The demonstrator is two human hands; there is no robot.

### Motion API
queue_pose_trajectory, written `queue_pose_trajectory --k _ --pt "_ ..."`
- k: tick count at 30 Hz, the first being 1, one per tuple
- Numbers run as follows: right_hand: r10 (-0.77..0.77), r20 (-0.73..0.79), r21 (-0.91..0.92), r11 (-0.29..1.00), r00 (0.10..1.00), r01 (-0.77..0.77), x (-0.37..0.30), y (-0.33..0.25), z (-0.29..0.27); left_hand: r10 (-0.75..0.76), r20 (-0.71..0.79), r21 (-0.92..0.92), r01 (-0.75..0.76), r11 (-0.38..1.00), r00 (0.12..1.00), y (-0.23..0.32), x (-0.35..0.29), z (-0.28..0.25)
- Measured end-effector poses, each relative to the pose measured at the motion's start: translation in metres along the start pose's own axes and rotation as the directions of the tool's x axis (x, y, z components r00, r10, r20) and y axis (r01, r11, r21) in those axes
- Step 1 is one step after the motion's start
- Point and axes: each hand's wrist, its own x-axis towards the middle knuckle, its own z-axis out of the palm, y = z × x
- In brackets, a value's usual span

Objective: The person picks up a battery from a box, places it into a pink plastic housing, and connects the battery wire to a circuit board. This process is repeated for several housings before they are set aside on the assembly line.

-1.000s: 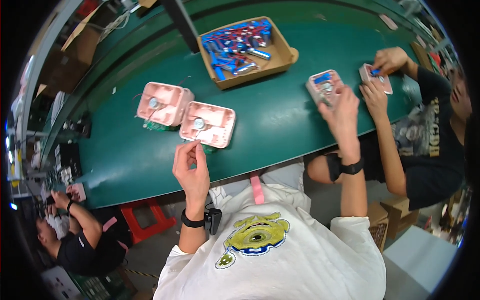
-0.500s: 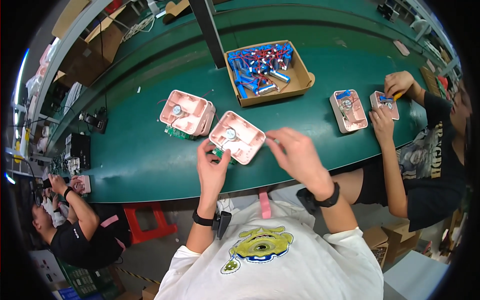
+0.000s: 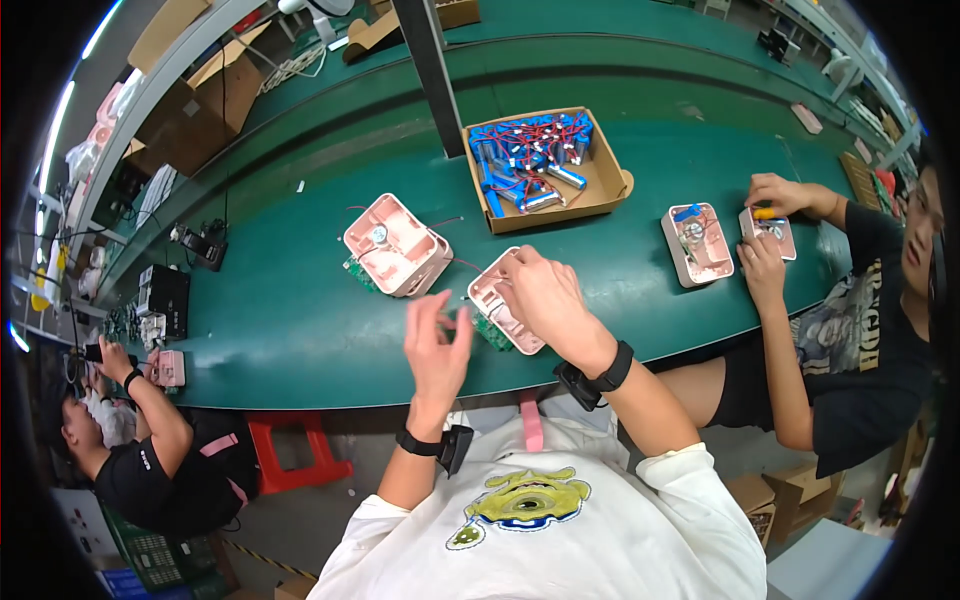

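Below the box of batteries, a pale pink plastic housing (image 3: 525, 338) lies on the green bench with its hollow side up. A green circuit board (image 3: 490, 331) sits at its lower left side. My right hand (image 3: 548, 303) covers much of it, fingers bent together at the far part of its hollow; what they pinch is hidden. My left hand (image 3: 438, 350) is off the housing, to its left, with fingers apart and nothing in them. Farther left are stacked pink housings (image 3: 405, 250), the top one with a round metal speaker (image 3: 379, 234) inside and a circuit board (image 3: 360, 273) beside it.
A cardboard box (image 3: 607, 190) of blue batteries with red leads stands beyond my hands. At right, a co-worker's hands (image 3: 768, 255) work on a pink housing, near another housing (image 3: 690, 262). A dark post (image 3: 432, 80) rises behind. Another person sits far left by a red stool (image 3: 290, 455).
My left hand has let go of the housing and moved off to its left. My right hand has moved left onto the housing, which now lies lower on the bench. The view has shifted slightly.
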Motion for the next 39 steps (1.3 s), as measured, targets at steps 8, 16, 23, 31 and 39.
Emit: queue_pose_trajectory --k 8,16,23,31,39 --pt "-0.106 0.176 0.085 0.992 0.979 0.092 0.045 -0.023 0.009 0.356 -0.064 0.501 -0.278 0.819 0.932 -0.004 0.054 -0.040" --pt "-0.103 0.089 0.295 0.953 0.991 0.073 0.054 0.008 0.029 0.185 -0.127 0.324 -0.135 0.936 0.975 0.006 0.063 -0.040" --pt "0.141 0.262 0.714 0.637 0.955 -0.290 0.027 0.005 -0.025 0.150 -0.079 0.368 -0.112 0.923 0.985 0.004 0.055 -0.033" --pt "0.165 0.191 0.909 0.342 0.968 -0.238 -0.003 0.019 -0.041 0.239 -0.174 0.186 -0.206 0.961 0.955 0.036 -0.010 -0.011" --pt "0.159 0.216 0.939 0.235 0.963 -0.250 -0.015 0.023 -0.047 -0.319 0.237 -0.208 0.368 0.906 0.918 0.018 -0.024 0.033"
